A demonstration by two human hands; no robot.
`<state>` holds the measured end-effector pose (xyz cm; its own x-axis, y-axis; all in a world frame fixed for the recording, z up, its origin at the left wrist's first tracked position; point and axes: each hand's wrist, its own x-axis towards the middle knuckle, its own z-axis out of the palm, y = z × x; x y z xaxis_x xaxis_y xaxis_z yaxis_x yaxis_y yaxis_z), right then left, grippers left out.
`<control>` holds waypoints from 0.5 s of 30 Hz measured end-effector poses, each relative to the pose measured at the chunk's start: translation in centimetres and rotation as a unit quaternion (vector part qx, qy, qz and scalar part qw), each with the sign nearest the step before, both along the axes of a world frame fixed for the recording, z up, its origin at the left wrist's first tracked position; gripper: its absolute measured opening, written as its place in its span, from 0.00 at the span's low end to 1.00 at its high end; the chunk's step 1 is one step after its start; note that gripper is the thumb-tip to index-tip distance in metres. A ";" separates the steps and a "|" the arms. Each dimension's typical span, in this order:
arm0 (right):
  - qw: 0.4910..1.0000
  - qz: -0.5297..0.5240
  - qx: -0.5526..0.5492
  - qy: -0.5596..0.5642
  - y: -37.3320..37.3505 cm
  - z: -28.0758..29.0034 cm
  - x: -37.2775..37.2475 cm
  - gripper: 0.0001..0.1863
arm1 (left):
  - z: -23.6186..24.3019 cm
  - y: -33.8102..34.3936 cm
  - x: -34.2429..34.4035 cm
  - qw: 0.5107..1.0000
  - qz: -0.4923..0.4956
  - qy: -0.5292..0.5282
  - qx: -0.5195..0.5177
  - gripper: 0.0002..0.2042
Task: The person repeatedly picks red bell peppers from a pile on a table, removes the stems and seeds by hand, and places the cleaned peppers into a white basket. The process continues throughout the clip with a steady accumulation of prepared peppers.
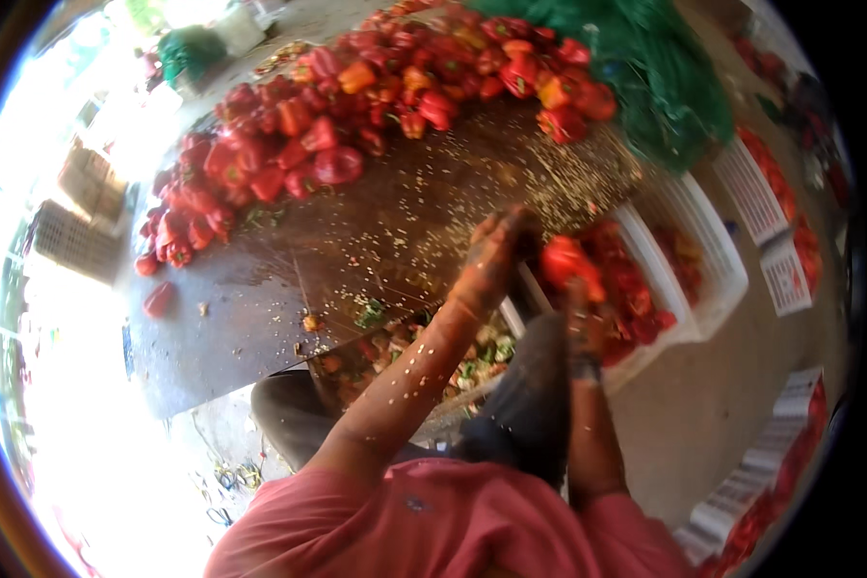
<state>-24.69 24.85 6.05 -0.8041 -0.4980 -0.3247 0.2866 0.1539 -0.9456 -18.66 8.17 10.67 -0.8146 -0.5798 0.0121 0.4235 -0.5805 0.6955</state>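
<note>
Over the crate of cut peppers, my right hand [586, 323] is closed on a red bell pepper [568, 265], which juts out beyond the fingers. My left hand [501, 241] is closed in a fist at the table's edge, just left of that pepper; whatever it may hold is hidden. Pale seeds cling to my left forearm. Red pepper pieces [636, 299] fill the white crate [684, 328] beneath my right hand. Under my left forearm, a bin [433, 409] holds pepper cores and green stems.
A large heap of red and orange peppers [299, 135] covers the table's far side. Seeds [588, 178] lie scattered over the brown tabletop [385, 212]. Green netting [665, 87] drapes the far right corner. White crates of peppers [761, 482] stand on the floor at right.
</note>
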 end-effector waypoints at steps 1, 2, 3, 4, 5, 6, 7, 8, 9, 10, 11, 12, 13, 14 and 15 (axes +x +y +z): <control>0.982 0.006 0.055 0.178 2.8 -2.1 -3.1 0.30 | -0.2 -2.4 -0.4 0.993 -0.033 -0.035 -0.108 0.18; 0.913 -0.010 0.156 0.377 4.8 -3.7 -6.0 0.32 | -2.8 -7.0 -1.2 0.962 0.063 -0.113 -0.242 0.20; 0.811 -0.067 0.245 0.526 6.6 -5.5 -8.9 0.34 | -5.6 -12.0 -2.0 0.897 0.154 -0.191 -0.366 0.22; 0.710 -0.035 0.287 0.643 9.1 -7.1 -10.7 0.33 | -6.4 -15.7 -1.7 0.806 0.231 -0.303 -0.453 0.22; 0.763 -0.046 0.260 0.590 10.9 -8.0 -11.2 0.32 | -6.8 -20.0 -0.4 0.686 0.304 -0.406 -0.522 0.23; 0.813 -0.053 0.225 0.535 11.9 -8.4 -11.4 0.30 | -7.6 -24.6 0.9 0.525 0.357 -0.474 -0.611 0.24; 0.835 -0.067 0.223 0.498 13.2 -9.2 -11.0 0.29 | -8.5 -28.6 2.1 0.411 0.379 -0.526 -0.641 0.23; 0.856 -0.084 0.226 0.457 14.0 -9.7 -10.9 0.28 | -8.8 -31.3 2.7 0.384 0.318 -0.603 -0.623 0.26; 0.887 -0.086 0.187 0.414 13.0 -9.3 -11.0 0.26 | -10.4 -34.1 3.5 0.367 0.271 -0.635 -0.623 0.30; 0.912 -0.093 0.152 0.369 11.6 -8.2 -10.0 0.24 | -10.6 -36.0 3.6 0.367 0.188 -0.641 -0.647 0.33; 0.932 -0.106 0.123 0.323 10.6 -7.5 -8.8 0.22 | -9.6 -35.3 2.4 0.355 0.116 -0.646 -0.666 0.31; 0.926 -0.072 0.136 0.345 8.7 -6.9 -8.1 0.21 | -9.4 -34.9 2.0 0.317 0.160 -0.623 -0.697 0.30; 0.918 -0.037 0.148 0.367 6.1 -6.3 -8.0 0.19 | -9.6 -34.9 1.6 0.278 0.203 -0.597 -0.724 0.29; 0.909 0.006 0.159 0.386 3.0 -5.1 -7.2 0.18 | -10.3 -36.5 2.1 0.315 0.192 -0.595 -0.714 0.28; 0.911 0.060 0.132 0.385 -0.8 -3.8 -5.8 0.17 | -11.2 -39.1 3.1 0.347 0.183 -0.598 -0.699 0.27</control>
<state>-30.54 24.01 2.27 -0.7887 -0.5842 0.1915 -0.4810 0.3923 -0.7841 -15.53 -30.89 -0.50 -0.5957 -0.7563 0.2704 -0.7865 0.6176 -0.0051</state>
